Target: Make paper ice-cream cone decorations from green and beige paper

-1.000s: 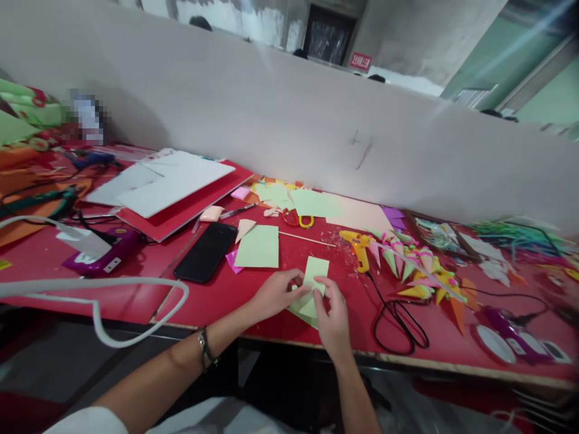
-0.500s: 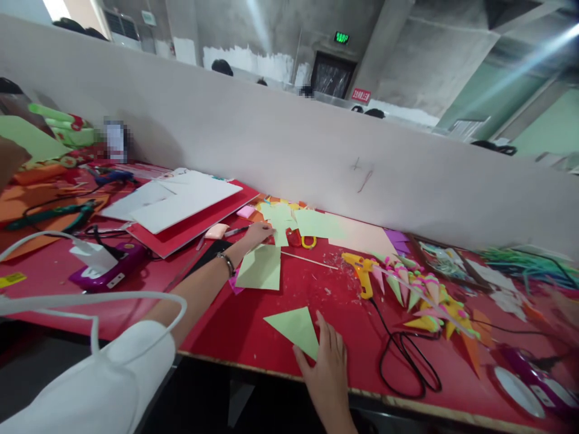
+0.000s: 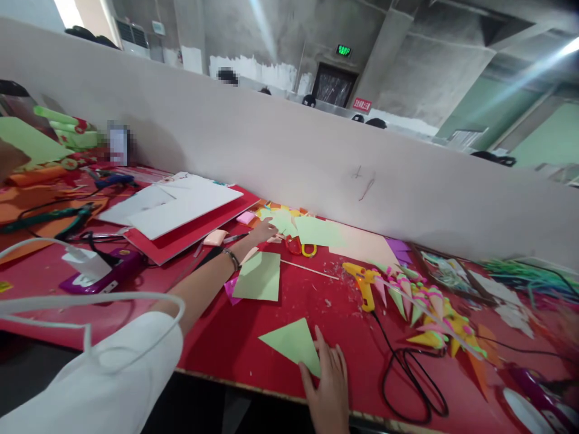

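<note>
My left hand (image 3: 265, 230) reaches to the back of the red table, fingers stretched out beside a heap of pale green paper scraps (image 3: 284, 222). No paper shows clearly in its grasp. Under that forearm's right side lies a pale green square sheet (image 3: 259, 277), partly over a pink piece (image 3: 231, 292). Nearer the front edge, my right hand (image 3: 326, 375) lies with thumb and fingers apart, touching the right corner of a green paper triangle (image 3: 293, 346). Red-and-yellow-handled scissors (image 3: 302, 247) lie partly under the scraps.
A yellow glue gun (image 3: 363, 283) with a coiled black cord rests at the right, next to a pile of small colourful paper cones (image 3: 425, 298). White boards (image 3: 190, 202) are stacked at left, near a purple power strip (image 3: 106, 274). A white partition (image 3: 289, 150) runs behind.
The pale green piece by my left fingers now lies up in the scrap heap, and that hand is apart from it. My right hand stays by the triangle. The view has shifted slightly.
</note>
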Demonstrator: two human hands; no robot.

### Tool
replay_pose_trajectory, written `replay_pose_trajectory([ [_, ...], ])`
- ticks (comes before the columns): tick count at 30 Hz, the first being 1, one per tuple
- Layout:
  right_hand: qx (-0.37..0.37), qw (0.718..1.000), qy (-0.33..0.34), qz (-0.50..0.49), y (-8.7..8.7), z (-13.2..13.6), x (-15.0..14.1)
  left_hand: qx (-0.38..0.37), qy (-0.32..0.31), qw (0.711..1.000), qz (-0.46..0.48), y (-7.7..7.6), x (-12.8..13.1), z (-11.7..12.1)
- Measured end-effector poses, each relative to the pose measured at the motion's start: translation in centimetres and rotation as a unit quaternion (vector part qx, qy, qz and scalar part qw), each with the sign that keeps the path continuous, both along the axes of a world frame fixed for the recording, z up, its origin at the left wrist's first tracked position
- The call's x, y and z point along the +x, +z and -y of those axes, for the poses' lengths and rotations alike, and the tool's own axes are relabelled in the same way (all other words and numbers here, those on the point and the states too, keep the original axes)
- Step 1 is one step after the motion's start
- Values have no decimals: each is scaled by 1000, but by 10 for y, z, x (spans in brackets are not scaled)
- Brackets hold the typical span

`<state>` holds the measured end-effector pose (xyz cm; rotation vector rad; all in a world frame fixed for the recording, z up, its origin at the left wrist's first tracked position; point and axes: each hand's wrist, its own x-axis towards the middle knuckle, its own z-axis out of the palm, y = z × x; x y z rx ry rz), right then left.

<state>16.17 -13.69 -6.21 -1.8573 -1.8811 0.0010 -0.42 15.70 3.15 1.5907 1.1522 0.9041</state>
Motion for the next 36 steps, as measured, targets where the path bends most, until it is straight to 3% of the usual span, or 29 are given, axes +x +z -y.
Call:
replay_pose_trajectory([
  [5,-66,994,43,-72,25,-5,2,91,-190,975,-70,-1,-15,94],
  [7,-98,988,72,-94,39,-11,1,275,-314,893,-169,-3,-23,138],
  [8,-107,985,85,-103,46,-14,1,326,-348,852,-215,-5,-27,157],
  [11,-93,981,105,-134,59,-24,-2,428,-375,761,-311,-11,-37,199],
  [13,-97,972,140,-161,61,-30,-2,452,-375,733,-343,-17,-43,213],
  [19,-119,934,261,-213,49,-38,5,452,-316,741,-382,-38,-45,228],
  [26,-119,964,234,-39,52,-9,21,436,-315,733,-416,-41,-42,239],
  [31,-113,973,194,-54,51,10,22,361,-284,792,-401,-41,-43,241],
  [36,-108,977,158,-97,49,2,14,297,-219,858,-356,-46,-47,241],
])
